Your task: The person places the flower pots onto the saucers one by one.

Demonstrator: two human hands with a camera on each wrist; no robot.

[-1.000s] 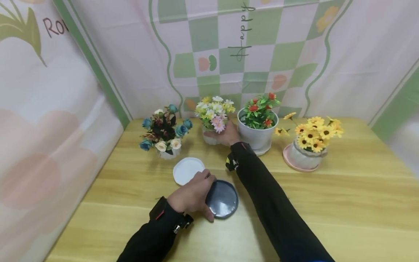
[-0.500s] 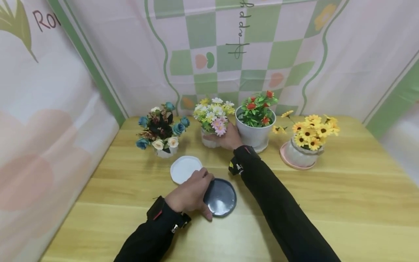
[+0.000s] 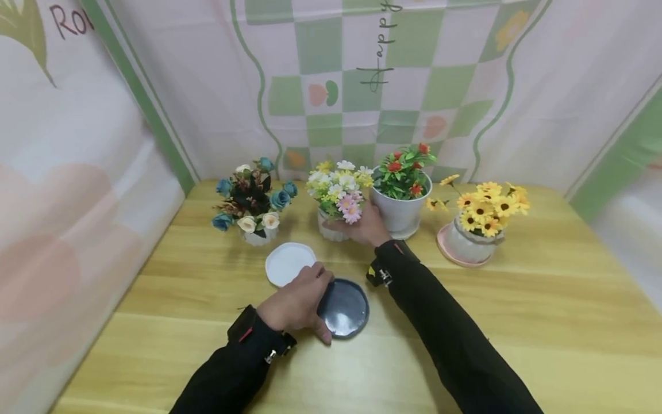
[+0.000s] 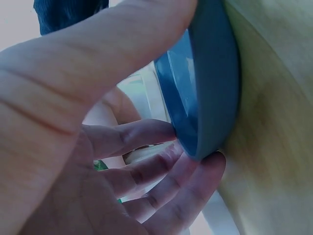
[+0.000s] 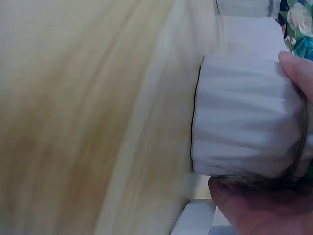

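Observation:
My left hand (image 3: 299,300) spans the left side of a round dark grey saucer (image 3: 343,309), its thumb and fingers on the rim. In the left wrist view the fingertips touch the edge of that saucer (image 4: 215,88), which lies flat on the table. With my right hand (image 3: 368,225) I grip a small white ribbed flowerpot (image 3: 331,229) holding white, yellow and pink daisies (image 3: 341,187). The right wrist view shows the thumb and fingers on opposite sides of the pot (image 5: 249,117), near its twine-wrapped rim.
A white saucer (image 3: 289,263) lies by my left fingers. Behind it stands a pot of blue and cream roses (image 3: 254,201). Right of the daisies are a tall white pot of red flowers (image 3: 400,213) and a pot of yellow flowers (image 3: 473,238) on a pink saucer (image 3: 446,248).
My right hand has brought the daisy pot slightly nearer, away from the back wall. My left hand stays at the grey saucer. The whole view has shifted a little.

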